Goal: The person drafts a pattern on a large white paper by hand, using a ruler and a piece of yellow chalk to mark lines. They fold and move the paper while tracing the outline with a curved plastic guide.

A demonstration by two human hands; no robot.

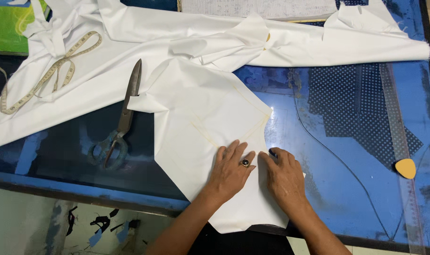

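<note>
A cut piece of white fabric [203,127] with faint yellow chalk lines lies on the blue table [347,184]. My left hand [230,171], wearing a ring with a dark stone, presses flat on the fabric with fingers spread. Right beside it, my right hand [284,176] rests on the fabric's right edge, its fingers pinched on a small dark object [273,152], mostly hidden. The two hands nearly touch.
Large tailor's scissors [119,123] lie left of the piece. A measuring tape [54,71] rests on more white cloth [290,42] across the back. A yellow chalk wedge [406,168] and a clear ruler [399,137] sit at right. The table's front edge is near.
</note>
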